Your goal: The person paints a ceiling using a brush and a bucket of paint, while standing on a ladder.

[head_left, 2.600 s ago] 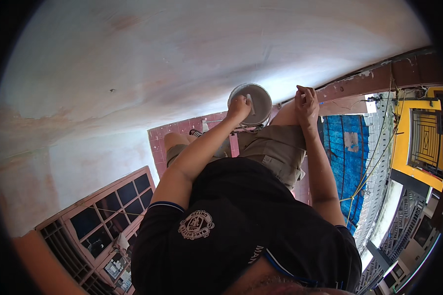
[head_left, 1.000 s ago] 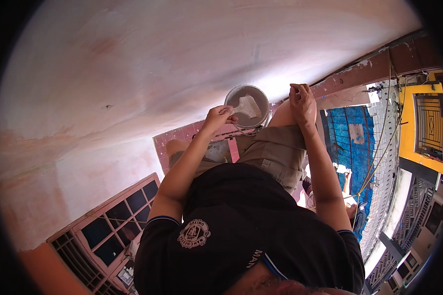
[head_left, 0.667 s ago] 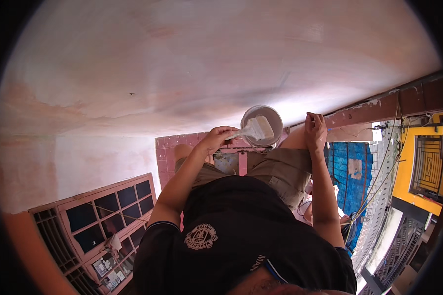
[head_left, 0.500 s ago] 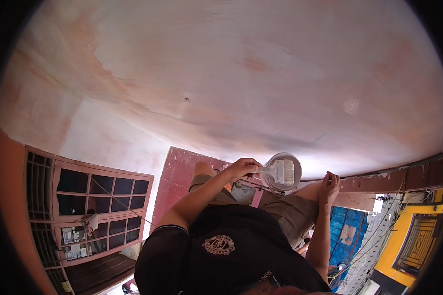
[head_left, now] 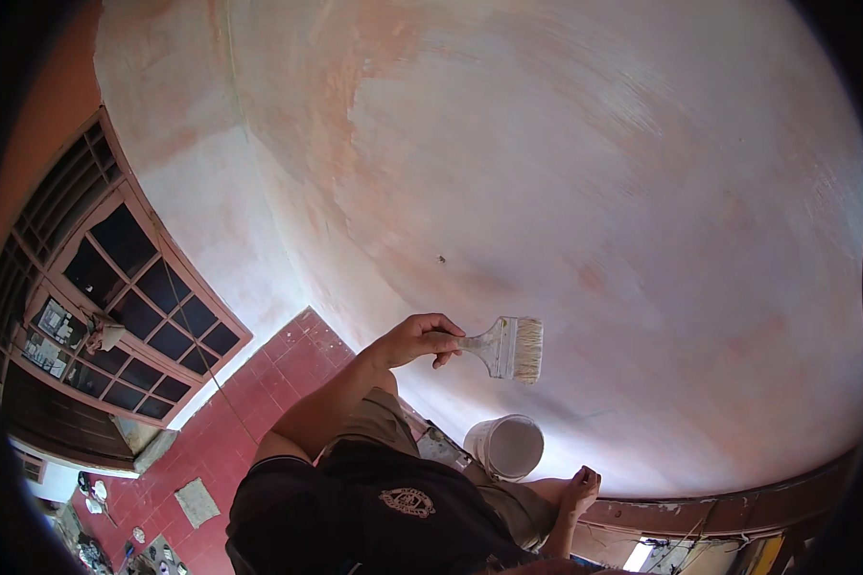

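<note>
The left hand (head_left: pixel 418 341) grasps the wide brush (head_left: pixel 510 347) above the white bucket (head_left: pixel 483 447); right of the bucket, the right hand (head_left: pixel 581 490) is curled, its content I cannot tell.

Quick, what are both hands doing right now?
Left hand: closed, holding the paintbrush by its handle.
Right hand: loosely curled, nothing seen in it; can't tell if fully closed.

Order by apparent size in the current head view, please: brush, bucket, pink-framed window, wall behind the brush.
1. wall
2. window
3. bucket and brush: look alike; the brush seems nearer the camera, so unranked.
</note>
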{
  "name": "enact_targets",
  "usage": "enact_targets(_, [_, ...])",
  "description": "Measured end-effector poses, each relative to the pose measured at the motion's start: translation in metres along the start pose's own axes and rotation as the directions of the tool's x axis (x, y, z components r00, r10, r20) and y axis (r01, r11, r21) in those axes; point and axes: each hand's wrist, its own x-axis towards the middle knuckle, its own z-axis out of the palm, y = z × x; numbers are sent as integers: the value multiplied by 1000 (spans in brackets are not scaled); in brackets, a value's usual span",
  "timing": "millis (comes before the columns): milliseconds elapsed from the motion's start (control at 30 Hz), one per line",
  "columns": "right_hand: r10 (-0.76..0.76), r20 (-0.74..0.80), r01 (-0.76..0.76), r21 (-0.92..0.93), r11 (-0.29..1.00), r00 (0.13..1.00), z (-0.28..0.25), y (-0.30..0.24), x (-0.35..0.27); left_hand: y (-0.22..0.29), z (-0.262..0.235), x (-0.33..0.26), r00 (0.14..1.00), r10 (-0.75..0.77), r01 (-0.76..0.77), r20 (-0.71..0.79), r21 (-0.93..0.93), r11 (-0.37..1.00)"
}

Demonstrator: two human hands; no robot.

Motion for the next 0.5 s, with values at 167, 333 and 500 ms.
enact_targets(167, [50,40,-49,-38,998,998,-6,0,2,119,-31,-14,944,281,-204,-172,363,909])
enact_targets(333, [43,48,-42,-27,999,998,-1,-3,1,228,-65,-31,830,503,-279,-241,602,748])
enact_targets(500, [15,45,-14,-37,999,999,-7,-12,4,307,-96,-28,681,694,-320,-234,757,569])
